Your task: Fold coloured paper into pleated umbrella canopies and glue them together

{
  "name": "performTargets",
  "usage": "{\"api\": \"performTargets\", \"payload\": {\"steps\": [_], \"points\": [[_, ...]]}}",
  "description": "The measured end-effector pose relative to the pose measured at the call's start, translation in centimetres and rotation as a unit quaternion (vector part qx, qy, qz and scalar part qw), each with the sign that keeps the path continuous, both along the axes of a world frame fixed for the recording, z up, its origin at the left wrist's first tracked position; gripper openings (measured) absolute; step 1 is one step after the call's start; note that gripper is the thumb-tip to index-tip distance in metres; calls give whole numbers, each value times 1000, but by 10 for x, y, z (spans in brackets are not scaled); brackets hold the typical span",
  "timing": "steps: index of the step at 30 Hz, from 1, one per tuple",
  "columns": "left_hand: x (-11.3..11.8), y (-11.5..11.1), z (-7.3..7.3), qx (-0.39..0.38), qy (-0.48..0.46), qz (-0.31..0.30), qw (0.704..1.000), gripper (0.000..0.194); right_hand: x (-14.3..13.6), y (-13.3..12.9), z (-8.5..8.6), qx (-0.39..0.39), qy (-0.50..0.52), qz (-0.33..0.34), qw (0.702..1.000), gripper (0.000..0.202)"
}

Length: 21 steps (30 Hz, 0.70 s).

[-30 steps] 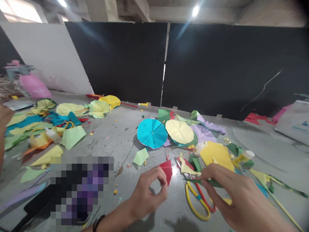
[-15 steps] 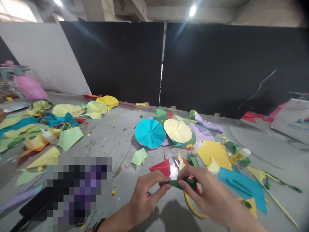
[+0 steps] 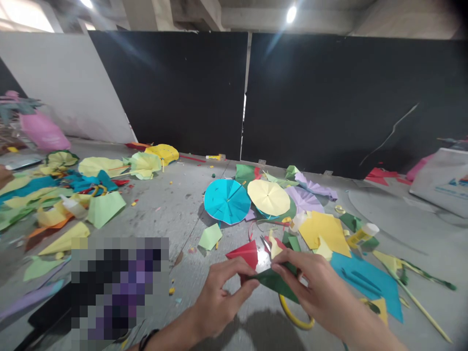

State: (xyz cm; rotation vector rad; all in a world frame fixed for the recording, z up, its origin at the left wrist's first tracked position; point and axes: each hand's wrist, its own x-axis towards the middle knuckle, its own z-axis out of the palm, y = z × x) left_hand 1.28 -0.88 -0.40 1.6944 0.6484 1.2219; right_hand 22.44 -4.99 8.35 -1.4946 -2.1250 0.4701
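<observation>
Between my two hands is a folded dark green paper [image 3: 278, 284]. My left hand [image 3: 224, 292] pinches its left end between thumb and fingertips. My right hand [image 3: 310, 282] grips its upper right part, fingers closed. Just beyond my left fingertips lies a red paper piece [image 3: 244, 253]. A yellow ring-shaped handle [image 3: 295, 316] shows below my right hand, the rest of it hidden. Farther back rest a blue pleated paper disc [image 3: 224, 201] and a cream pleated disc [image 3: 268, 198], side by side.
Yellow paper [image 3: 323, 233], a glue stick [image 3: 360, 236] and blue paper [image 3: 365, 280] lie on the right. Many paper scraps and a white bottle [image 3: 73, 206] cover the left. A light green piece [image 3: 210, 237] sits ahead. Dark panels [image 3: 171, 92] stand behind the table.
More of the green paper now shows, its lower edge hanging out between my hands. My right fingers have shifted slightly along it. My left hand has barely moved.
</observation>
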Motion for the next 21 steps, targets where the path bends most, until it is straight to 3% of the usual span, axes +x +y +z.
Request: {"api": "performTargets", "payload": {"steps": [3, 6, 10, 13, 21], "points": [[-1, -1, 1, -71, -18, -40, 997, 9, 0, 0, -3, -8, 2, 0, 1000, 24], [1, 0, 1, -160, -50, -75, 983, 26, 0, 0, -5, 4, 8, 33, 999, 21], [5, 6, 1, -252, -96, -76, 960, 41, 0, -2, -9, 103, -6, 56, 993, 20], [6, 11, 1, -291, -121, -57, 947, 43, -1, -5, -12, 169, -51, 82, 981, 21], [6, 17, 0, -337, -151, -44, 928, 48, -6, -7, -11, 236, -127, 105, 958, 19]]}}
